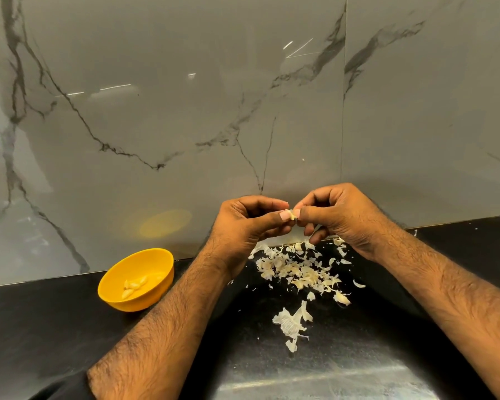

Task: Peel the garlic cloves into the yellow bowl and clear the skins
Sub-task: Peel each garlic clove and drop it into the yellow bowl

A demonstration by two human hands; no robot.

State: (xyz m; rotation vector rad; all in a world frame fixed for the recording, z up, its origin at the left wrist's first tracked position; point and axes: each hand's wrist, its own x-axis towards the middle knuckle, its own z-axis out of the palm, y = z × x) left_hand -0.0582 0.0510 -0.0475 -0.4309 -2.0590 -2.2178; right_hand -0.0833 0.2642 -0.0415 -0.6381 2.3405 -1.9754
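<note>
Left hand (247,223): raised above the counter, thumb and fingertips curled in, pinching one side of the garlic clove (292,214).
Right hand (337,216): fingers curled, pinching the clove's other side; both hands meet at it.
Yellow bowl (113,287): on the black counter (41,327), left of the forearms, with several peeled cloves (134,285) inside.
Skins (298,272): scattered on the counter beneath the hands, by the marble wall (185,111); one larger piece lies nearer.

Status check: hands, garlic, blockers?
Left hand and right hand pinch one small garlic clove. Peeled cloves in yellow plastic bowl. Papery skins uncleared.
</note>
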